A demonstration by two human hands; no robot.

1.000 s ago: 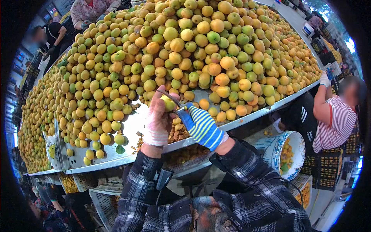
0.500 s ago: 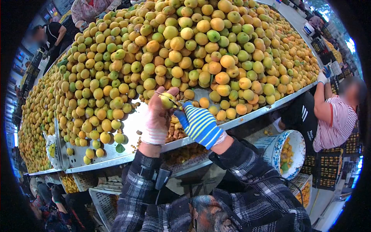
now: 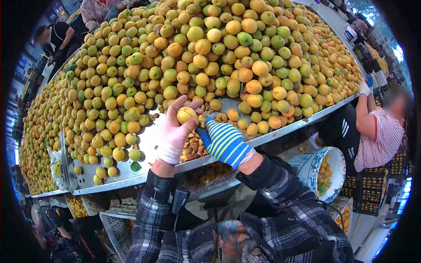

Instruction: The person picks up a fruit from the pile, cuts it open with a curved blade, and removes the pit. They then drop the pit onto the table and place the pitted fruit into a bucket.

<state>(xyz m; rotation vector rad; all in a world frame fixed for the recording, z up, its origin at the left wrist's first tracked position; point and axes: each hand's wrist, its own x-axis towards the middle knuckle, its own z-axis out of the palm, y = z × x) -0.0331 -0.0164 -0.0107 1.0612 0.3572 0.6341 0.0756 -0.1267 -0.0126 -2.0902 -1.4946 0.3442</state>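
My left hand (image 3: 170,133), in a pale pink-and-white glove, holds a yellow apricot (image 3: 186,115) between thumb and fingers over the metal table (image 3: 153,142). A thin dark strip shows by its fingers. Close on the right, my right hand (image 3: 226,140), in a blue-and-yellow striped glove, has its fingers curled beside the fruit. What it grips is mostly hidden; a thin dark blade showed there earlier. Beneath both hands lies a heap of brown apricot stones (image 3: 193,148). The large apricot pile (image 3: 210,57) rises just beyond.
A white bucket (image 3: 309,168) with cut fruit stands below the table's edge at right. Beside it sits a person in a striped shirt (image 3: 380,140). Plastic crates (image 3: 115,232) are below left, and a white bag (image 3: 57,168) hangs at the table's left.
The apricot in my left hand has turned, showing a yellow face with a line across it. My left hand has opened slightly and shifted left; my right hand has drawn slightly away from the fruit.
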